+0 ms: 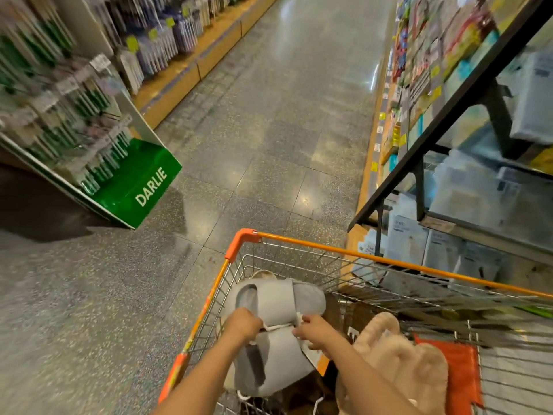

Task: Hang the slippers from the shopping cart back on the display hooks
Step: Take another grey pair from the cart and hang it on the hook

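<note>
A pair of grey slippers [278, 301] lies inside the orange-rimmed wire shopping cart [359, 257], at its left side, joined by a white plastic hanger [276, 327]. My left hand [241, 326] grips the left end of that hanger. My right hand [315, 329] pinches its right end beside a paper tag. A fluffy beige pair of slippers [395, 360] lies to the right in the cart. No display hooks for slippers are in view.
A green DARLIE display stand [131, 187] with hanging toothbrushes stands on the left of the aisle. A black metal shelf [419, 187] with boxed goods is close on the right. Speckled floor [269, 130] runs ahead. An orange flap [460, 375] sits in the cart.
</note>
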The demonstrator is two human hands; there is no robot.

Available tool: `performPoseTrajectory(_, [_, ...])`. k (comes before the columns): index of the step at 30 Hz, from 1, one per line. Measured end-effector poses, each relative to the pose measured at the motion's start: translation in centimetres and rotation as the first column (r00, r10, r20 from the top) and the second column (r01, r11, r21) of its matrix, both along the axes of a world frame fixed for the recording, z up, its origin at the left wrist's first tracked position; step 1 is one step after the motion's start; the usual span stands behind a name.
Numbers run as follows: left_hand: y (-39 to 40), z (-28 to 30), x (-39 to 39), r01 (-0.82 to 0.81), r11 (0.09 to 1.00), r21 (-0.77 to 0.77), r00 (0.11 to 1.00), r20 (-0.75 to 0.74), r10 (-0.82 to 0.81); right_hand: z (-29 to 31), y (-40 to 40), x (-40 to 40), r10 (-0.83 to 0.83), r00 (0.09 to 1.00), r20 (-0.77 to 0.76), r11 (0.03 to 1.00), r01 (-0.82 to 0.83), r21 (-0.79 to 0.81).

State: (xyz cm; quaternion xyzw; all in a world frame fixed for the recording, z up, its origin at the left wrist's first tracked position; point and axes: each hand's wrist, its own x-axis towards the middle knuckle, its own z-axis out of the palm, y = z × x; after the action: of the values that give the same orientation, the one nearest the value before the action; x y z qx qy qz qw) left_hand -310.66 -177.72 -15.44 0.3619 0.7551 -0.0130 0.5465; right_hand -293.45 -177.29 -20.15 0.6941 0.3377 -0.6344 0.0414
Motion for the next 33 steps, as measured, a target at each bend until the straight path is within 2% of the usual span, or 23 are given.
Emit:
performPoseTrajectory(4, [0.7, 3.3, -0.6, 0.087, 0.991, 0.103, 0.994, -0.072, -0.08, 0.6, -0.8, -1.6, -0.115, 0.987, -0.113, 0.993, 0.112, -0.036])
performPoseTrajectory(8, [1.8, 8.5, 0.0, 0.256, 0.942, 0.219, 0.959, -0.182, -0.219, 2.3, -1.6, -2.9, -0.239, 0.959, -0.154, 0.97, 0.242, 0.0])
performPoseTrajectory(12, [2.0, 14.2, 0.6, 0.325, 0.867, 0.378, 0.928, -0.302, -0.217, 5.7, -1.4, -3.6, -0.171, 0.948, -0.268, 0.975, 0.202, 0.094])
performPoseTrajectory(17, [1.0, 22.5, -2.2, 0.26, 0.731, 0.631, 0.924, -0.382, 0.001, 12.5, 0.4, -7.1, -0.124, 0.848, -0.515, 0.94, 0.267, 0.214])
performPoseTrajectory(23, [-4.6, 31.7, -7.9, 0.223, 0.472, 0.853, 0.859, -0.401, 0.318, 21.4, -1.0, -14.8, 0.05, 0.611, -0.79, 0.882, 0.344, 0.322])
performPoseTrajectory(26, [-8.9, 34.6, -11.5, 0.226, 0.382, 0.896, 0.789, -0.398, 0.469, 24.3, -3.4, -19.8, 0.092, 0.466, -0.88, 0.874, 0.386, 0.296])
performPoseTrajectory(30, [-15.2, 37.8, -15.9, 0.283, 0.297, 0.912, 0.657, -0.41, 0.633, 27.7, -8.2, -26.4, 0.168, 0.372, -0.913, 0.898, 0.324, 0.298])
performPoseTrajectory(33, [-21.2, 39.7, -19.0, 0.296, 0.271, 0.916, 0.501, -0.39, 0.773, 30.1, -13.8, -31.2, 0.308, 0.316, -0.897, 0.923, 0.128, 0.362])
